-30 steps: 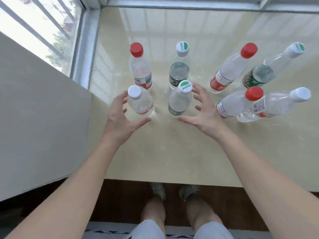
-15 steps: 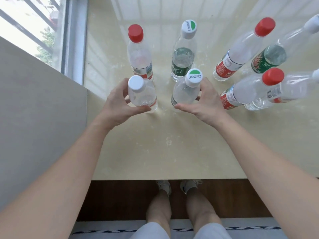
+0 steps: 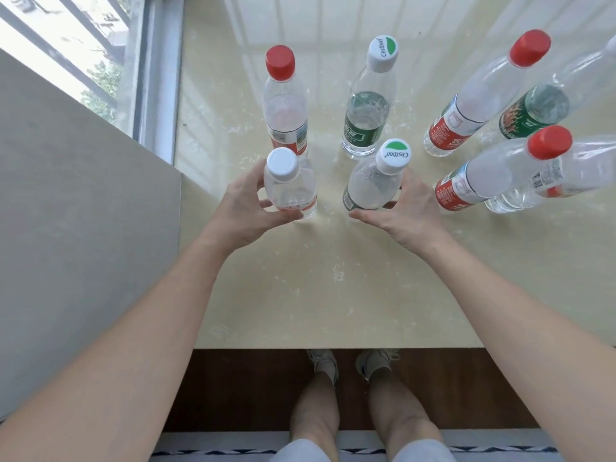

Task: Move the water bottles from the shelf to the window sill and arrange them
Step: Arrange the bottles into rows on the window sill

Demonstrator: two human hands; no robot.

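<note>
Several water bottles stand upright on the cream window sill (image 3: pixel 333 278). My left hand (image 3: pixel 240 208) grips the short white-capped bottle (image 3: pixel 290 188) in the front row. My right hand (image 3: pixel 406 208) curls round the green-and-white-capped bottle (image 3: pixel 373 185) beside it. Behind them stand a red-capped bottle (image 3: pixel 285 105) and a green-labelled bottle (image 3: pixel 368 108). To the right are two red-capped bottles (image 3: pixel 473 101) (image 3: pixel 493 171), with a green-labelled bottle (image 3: pixel 540 108) and a clear bottle (image 3: pixel 566 178) partly cut off by the frame edge.
A grey wall (image 3: pixel 76 228) flanks the sill on the left, with the window frame (image 3: pixel 156 71) behind it. The sill's front edge runs above the dark wood floor (image 3: pixel 233 388), where my feet (image 3: pixel 350 365) stand on it.
Both hands closed in from open and apart onto the two front bottles. The view has tilted down and nearer.
</note>
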